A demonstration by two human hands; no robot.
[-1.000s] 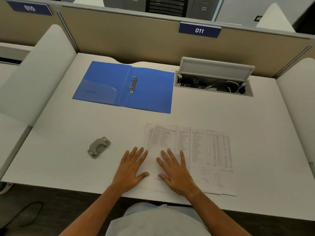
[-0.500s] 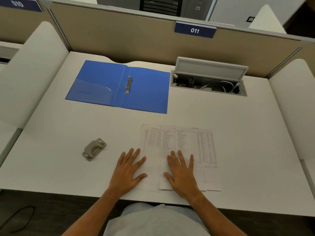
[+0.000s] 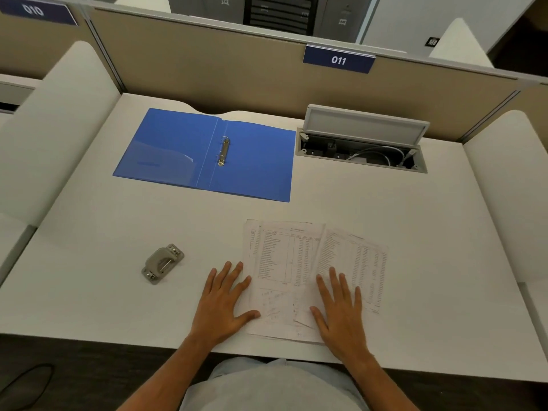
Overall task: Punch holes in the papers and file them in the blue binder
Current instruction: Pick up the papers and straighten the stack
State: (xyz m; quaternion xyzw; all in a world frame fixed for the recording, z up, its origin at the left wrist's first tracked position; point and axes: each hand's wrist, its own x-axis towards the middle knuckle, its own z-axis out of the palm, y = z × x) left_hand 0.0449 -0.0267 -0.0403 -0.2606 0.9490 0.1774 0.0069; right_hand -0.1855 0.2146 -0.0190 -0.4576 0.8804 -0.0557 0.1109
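Both hands lie flat, palms down (fingers spread), left hand beside right hand, forearms angled inward.

Ring binder: blue, silver metal rings.
Papers: white, printed black tables, faint handwriting near edge.
Hole punch: grey-beige, metallic.
Desk: off-white.
Partition: tan.
Number plate: navy, white "011".
Cable box: light grey lid, dark interior, white cables.
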